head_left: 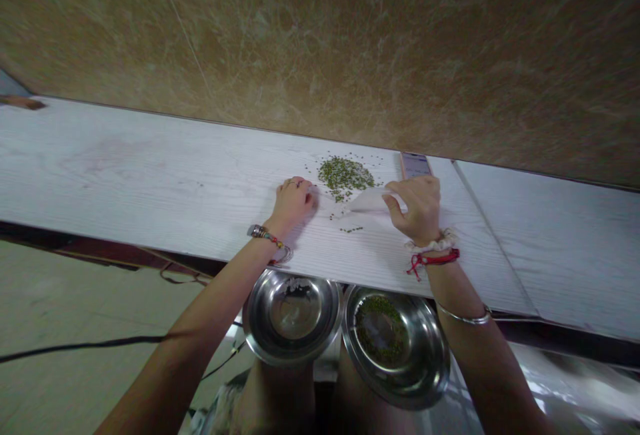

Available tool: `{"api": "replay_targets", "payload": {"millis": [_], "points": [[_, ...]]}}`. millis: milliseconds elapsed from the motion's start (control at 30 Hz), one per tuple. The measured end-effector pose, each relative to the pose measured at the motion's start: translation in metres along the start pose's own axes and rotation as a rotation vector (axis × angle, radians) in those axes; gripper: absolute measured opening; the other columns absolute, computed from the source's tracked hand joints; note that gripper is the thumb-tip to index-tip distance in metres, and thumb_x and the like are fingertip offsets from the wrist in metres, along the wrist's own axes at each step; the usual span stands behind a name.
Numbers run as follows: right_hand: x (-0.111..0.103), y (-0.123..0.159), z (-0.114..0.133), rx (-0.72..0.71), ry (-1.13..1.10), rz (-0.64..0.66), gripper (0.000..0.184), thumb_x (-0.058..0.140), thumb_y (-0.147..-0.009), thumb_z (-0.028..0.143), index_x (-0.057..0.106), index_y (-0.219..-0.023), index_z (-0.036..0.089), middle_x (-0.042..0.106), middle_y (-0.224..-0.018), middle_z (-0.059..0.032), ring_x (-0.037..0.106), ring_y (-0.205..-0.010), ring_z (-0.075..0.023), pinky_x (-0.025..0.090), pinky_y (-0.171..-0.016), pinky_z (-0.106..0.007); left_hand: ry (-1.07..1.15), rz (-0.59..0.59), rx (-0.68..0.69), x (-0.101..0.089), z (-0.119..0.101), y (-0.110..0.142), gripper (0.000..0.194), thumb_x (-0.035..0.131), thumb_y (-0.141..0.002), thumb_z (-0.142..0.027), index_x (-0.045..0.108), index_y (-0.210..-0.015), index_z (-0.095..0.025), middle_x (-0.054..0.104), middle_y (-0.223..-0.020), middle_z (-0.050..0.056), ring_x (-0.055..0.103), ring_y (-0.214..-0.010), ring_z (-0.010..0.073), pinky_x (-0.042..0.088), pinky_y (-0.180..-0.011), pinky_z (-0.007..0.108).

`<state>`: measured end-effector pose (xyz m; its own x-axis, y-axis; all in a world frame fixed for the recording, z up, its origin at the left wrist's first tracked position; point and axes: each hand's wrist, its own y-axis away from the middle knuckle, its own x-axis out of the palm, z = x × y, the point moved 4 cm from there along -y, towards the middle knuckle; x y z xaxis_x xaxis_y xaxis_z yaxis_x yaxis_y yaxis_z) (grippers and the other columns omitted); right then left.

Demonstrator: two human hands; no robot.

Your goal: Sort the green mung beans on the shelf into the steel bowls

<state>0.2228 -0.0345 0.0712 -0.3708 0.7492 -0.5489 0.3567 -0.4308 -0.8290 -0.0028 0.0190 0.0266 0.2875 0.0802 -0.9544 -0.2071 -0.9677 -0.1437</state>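
A spread-out pile of small green beans (345, 175), which look like mung beans, lies on the white wood-grain table (150, 175). My right hand (417, 207) grips a thin white sheet (367, 201), like paper or card, whose far end points left beside the lower edge of the pile. Left of the beans, my left hand (294, 205) rests on the table with its fingers curled in. What its fingertips hold, if anything, is hidden. A short row of loose beans (351, 229) sits nearer to me, between the two hands.
Two steel bowls stand below the table's near edge, over my legs. The left bowl (254, 340) holds some whitish bits; the right bowl (439, 381) has green beans in it. A phone (415, 165) lies behind my right hand, near the brown marbled wall (320, 41). A black cable (90, 343) hangs at left.
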Motion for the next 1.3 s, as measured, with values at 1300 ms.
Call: {"api": "replay_targets", "payload": {"millis": [1300], "points": [[-0.02, -0.002, 0.031, -0.204, -0.395, 0.031, 0.006, 0.057, -0.086, 0.021, 0.063, -0.084, 0.022, 0.067, -0.07, 0.0004, 0.057, -0.072, -0.0156, 0.037, -0.078, -0.035, -0.001, -0.026, 0.006, 0.0, 0.0, 0.0, 0.035, 0.045, -0.085, -0.014, 0.061, -0.117, -0.012, 0.059, -0.122, 0.015, 0.052, -0.115, 0.0296, 0.042, -0.095, 0.043]]}}
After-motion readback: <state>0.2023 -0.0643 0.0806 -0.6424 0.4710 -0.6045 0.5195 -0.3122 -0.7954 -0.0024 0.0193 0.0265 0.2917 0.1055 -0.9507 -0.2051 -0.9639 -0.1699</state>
